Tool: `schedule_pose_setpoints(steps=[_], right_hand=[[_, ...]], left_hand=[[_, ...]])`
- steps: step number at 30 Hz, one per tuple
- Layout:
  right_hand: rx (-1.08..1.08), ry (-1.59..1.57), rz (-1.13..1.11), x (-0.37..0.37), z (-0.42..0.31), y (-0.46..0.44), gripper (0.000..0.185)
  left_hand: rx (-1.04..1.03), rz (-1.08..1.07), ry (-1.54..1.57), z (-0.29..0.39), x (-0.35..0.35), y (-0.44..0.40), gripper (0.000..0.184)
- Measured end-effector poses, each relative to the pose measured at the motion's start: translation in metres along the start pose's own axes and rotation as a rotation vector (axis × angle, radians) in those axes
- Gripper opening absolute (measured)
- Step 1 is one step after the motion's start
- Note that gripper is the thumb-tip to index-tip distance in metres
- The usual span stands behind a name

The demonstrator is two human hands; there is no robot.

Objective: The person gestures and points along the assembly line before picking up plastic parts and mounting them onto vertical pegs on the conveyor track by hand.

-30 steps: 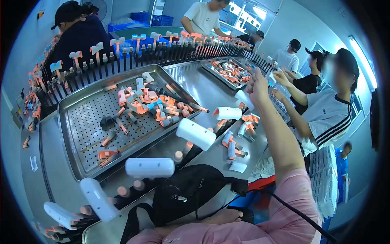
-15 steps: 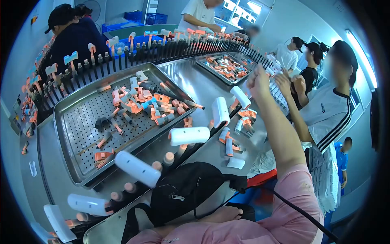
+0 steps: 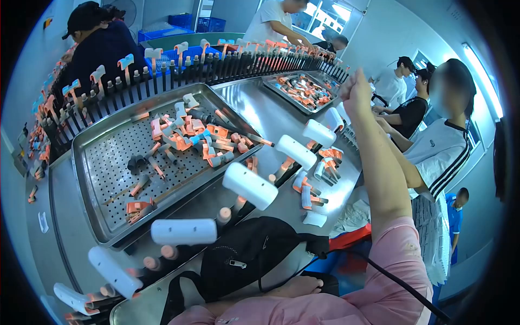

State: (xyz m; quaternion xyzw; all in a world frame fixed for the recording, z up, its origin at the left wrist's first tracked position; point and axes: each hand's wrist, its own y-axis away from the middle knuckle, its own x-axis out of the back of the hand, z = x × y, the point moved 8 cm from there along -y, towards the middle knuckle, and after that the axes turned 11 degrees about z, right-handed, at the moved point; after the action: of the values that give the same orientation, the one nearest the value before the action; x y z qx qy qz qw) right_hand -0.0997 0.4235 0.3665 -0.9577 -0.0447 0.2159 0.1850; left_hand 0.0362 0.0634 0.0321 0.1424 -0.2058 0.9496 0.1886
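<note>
My right hand [image 3: 355, 97] is raised at the end of my outstretched arm, above the far end of a row of white curved shells. Its fingers point up, look partly straightened, and show nothing between them. The nearest shell [image 3: 335, 119] stands just below it. More white shells [image 3: 250, 186] sit on posts running down to the lower left. Low in the view, my left hand [image 3: 303, 284] rests near a black bag [image 3: 249, 249], its visible fingers curled together. Whatever may be inside them is hidden.
A perforated metal tray [image 3: 116, 179] holds orange and grey parts; another tray [image 3: 303, 108] lies farther back. Loose clamps [image 3: 306, 196] lie beside the row. Upright posts [image 3: 162, 78] line the back. A co-worker [image 3: 441, 146] is close on the right; other people stand around the table.
The white shells and their posts have shifted along the row and turned. My right hand has risen slightly, its fingers less curled. The near co-worker's raised hands have come down.
</note>
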Motion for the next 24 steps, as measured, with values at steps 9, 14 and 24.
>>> schedule_pose_setpoints(steps=[9,14,24], right_hand=[[-0.154,0.114,0.052,0.021,0.051,0.01,0.041],[0.005,0.039,0.098,-0.006,-0.016,-0.005,0.045],[-0.057,0.045,-0.002,-0.005,0.017,0.003,0.041]], left_hand=[[0.043,-0.15,-0.054,-0.011,-0.014,-0.002,0.023],[0.059,-0.161,-0.076,-0.006,-0.009,-0.004,0.023],[0.063,-0.057,-0.002,0.001,0.001,-0.002,0.019]])
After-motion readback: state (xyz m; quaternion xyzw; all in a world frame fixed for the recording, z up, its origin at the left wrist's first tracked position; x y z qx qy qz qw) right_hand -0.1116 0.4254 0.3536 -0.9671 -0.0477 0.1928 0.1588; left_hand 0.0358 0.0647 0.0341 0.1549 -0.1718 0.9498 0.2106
